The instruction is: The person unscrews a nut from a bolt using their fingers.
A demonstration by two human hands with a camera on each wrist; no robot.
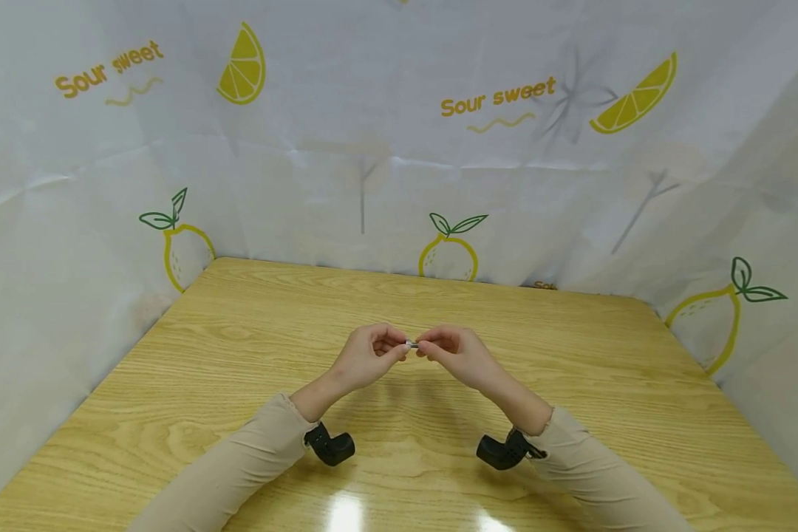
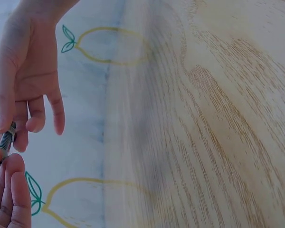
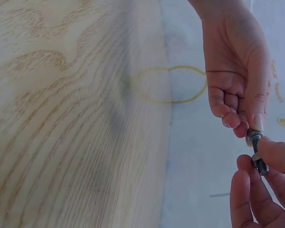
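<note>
We are finding a small metal bolt [image 3: 256, 146] near the centre of the head view, the hands holding it above the tabletop [image 1: 399, 473]. We are judging it light, stiff and hard to break, its smooth metal perhaps being a little slippery under fingertips, the threads likely giving some bite. For holds, we are favouring the bolt's head at one end and the flats of the nut [image 3: 256, 156] towards the other. Left hand [image 1: 366, 358]: grip pinching the head end, thumb against finger. Right hand [image 1: 459, 358]: grip pinching around the nut, near the threaded tip. Both hands are angling inward, fingers pointing at each other, sleeved forearms [image 1: 233, 469] slanting up from lower left and lower right of the frame.
</note>
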